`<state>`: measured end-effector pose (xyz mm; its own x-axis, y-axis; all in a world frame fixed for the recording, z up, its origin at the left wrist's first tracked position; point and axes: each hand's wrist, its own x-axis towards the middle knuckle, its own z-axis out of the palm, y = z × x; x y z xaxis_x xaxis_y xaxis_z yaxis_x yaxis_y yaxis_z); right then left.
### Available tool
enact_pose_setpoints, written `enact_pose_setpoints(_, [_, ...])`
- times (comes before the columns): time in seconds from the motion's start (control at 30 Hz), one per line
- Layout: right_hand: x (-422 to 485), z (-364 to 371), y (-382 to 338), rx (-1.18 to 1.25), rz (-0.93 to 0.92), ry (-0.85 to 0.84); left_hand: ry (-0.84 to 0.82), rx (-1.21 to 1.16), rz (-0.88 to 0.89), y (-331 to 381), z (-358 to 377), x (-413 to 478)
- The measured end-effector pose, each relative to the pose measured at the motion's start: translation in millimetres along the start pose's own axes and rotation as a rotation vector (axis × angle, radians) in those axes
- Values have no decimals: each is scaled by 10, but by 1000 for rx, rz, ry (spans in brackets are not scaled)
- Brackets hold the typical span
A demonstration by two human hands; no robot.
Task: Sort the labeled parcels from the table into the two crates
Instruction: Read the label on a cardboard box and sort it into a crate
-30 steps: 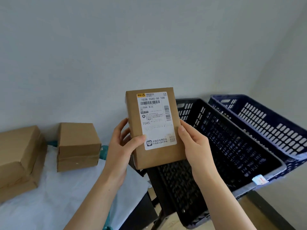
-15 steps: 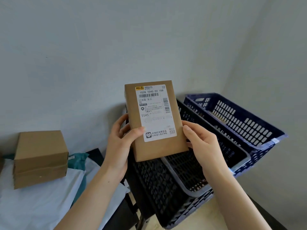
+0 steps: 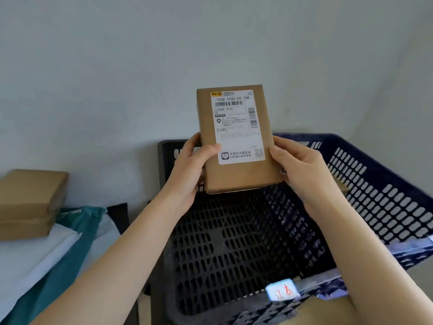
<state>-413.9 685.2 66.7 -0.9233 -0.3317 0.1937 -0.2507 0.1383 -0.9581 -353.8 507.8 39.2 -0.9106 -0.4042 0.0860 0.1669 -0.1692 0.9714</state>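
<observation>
I hold a flat brown cardboard parcel point(image 3: 248, 174) upright with its white shipping label facing me. My left hand point(image 3: 187, 172) grips its left edge, thumb on the label. My right hand point(image 3: 302, 170) grips its right edge. The parcel hangs above the black crate point(image 3: 225, 249), whose perforated floor holds no parcels where I can see it. The blue crate point(image 3: 384, 191) stands right of it, touching. A small white tag with red writing point(image 3: 282, 292) sits on the black crate's near rim.
A stack of brown cardboard boxes point(image 3: 30, 202) sits on the table at the left, on white sheeting point(image 3: 25, 256) with a teal bag point(image 3: 70, 249) beside it. A grey wall stands close behind everything.
My view has swung right and down, so the crates now lie below the parcel and the boxes have slid left. Both hands keep their hold on the parcel.
</observation>
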Motion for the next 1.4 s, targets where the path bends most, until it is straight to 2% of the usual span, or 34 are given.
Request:
enact_pose_setpoints(0.2, [624, -227, 411, -114, 74, -249, 113, 110, -113, -238, 299, 398])
enact_pose_setpoints(0.4, [1118, 169, 829, -285, 217, -488, 235, 328, -308, -599, 121, 820])
enact_pose_setpoints(0.63, [1295, 550, 1305, -262, 395, -654, 183, 657, -480, -1147, -157, 1148])
enact_pose_setpoints(0.8, [1305, 800, 1611, -267, 426, -656, 171, 864, -609, -1403, -270, 1278])
enact_pose_setpoints(1.03, [1199, 1173, 1898, -266, 398, -623, 195, 1184, -632, -1480, -325, 1289])
enact_pose_setpoints(1.27, [1114, 1238, 2086, -269, 370, -672, 45, 1428, -727, -1652, -358, 1149])
enact_pose_setpoints(1.4, [1118, 1223, 2126, -403, 314, -722, -60, 1525, -821, -1735, -364, 1083])
